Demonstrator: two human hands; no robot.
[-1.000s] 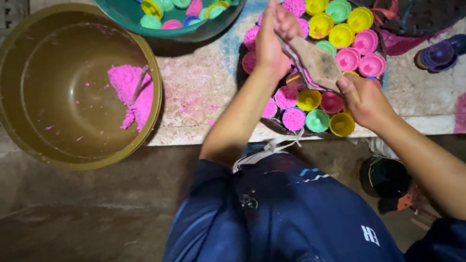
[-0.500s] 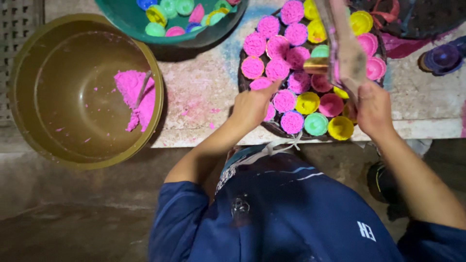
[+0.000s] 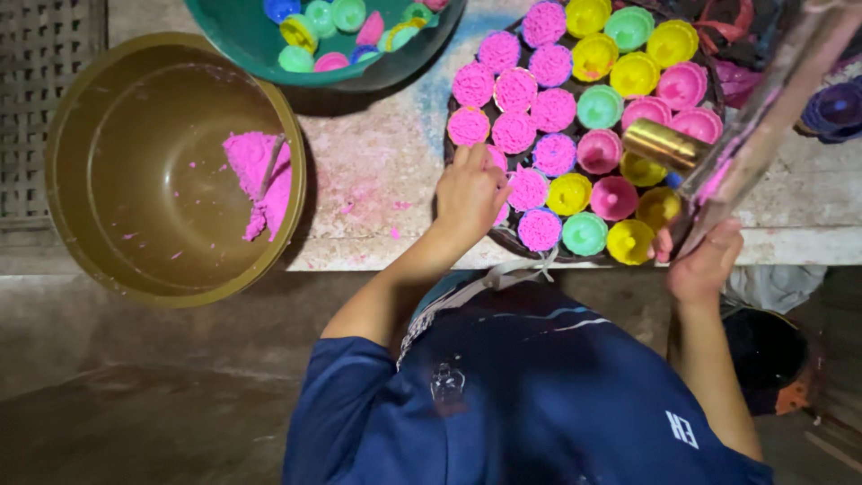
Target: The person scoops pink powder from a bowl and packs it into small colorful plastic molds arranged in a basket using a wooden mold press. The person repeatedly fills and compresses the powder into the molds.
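A round dark tray [image 3: 512, 241] holds several small cups, some packed with pink powder [image 3: 515, 90], others yellow, green or pink and unfilled. My left hand [image 3: 467, 193] rests on the pink-filled cups at the tray's near-left edge, with the fingers curled over one cup; I cannot see whether it grips that cup. My right hand [image 3: 705, 260] holds the lower end of a long clear plastic bag [image 3: 772, 117], smeared pink, which slants up to the right above the tray. A brass-coloured nozzle [image 3: 664, 144] sticks out of its side over the cups.
A big olive-brown basin [image 3: 108, 126] at the left holds a lump of pink powder [image 3: 260, 175] with a tool in it. A green bowl [image 3: 260, 54] of loose coloured cups stands at the top. The stone ledge [image 3: 377, 198] is dusted pink. Purple cups [image 3: 840, 108] lie far right.
My left hand has left the bag and come down to the tray's near-left edge. The bag has swung up and to the right in my right hand.
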